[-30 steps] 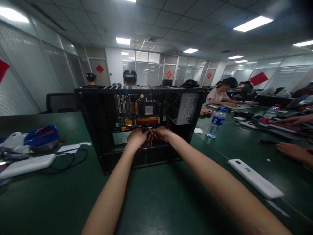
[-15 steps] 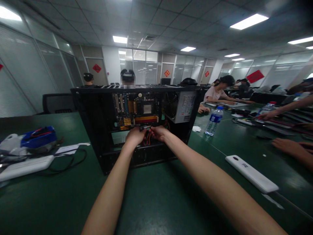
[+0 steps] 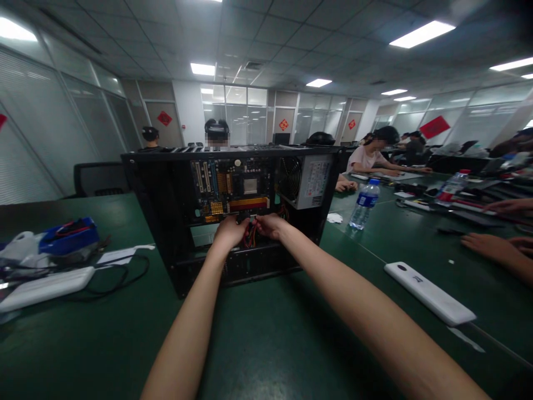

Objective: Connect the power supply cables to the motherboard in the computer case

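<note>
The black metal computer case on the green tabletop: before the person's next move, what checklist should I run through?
1. Black metal computer case standing on the green tabletop, near side open: ok.
2. Left grip and right grip both at the bundle of thin multicoloured cables: ok.
3. Firm hold on the cables: cannot tell, fingertips are partly hidden.
4. Cable ends seated in the dark circuit board: cannot tell, no clear view past the fingers.
5. Clear plastic bottle with blue cap standing apart from the case: ok.

legible text: none | power supply label [image 3: 314,180]: too small | door signs [image 3: 283,124]: blurred
</note>
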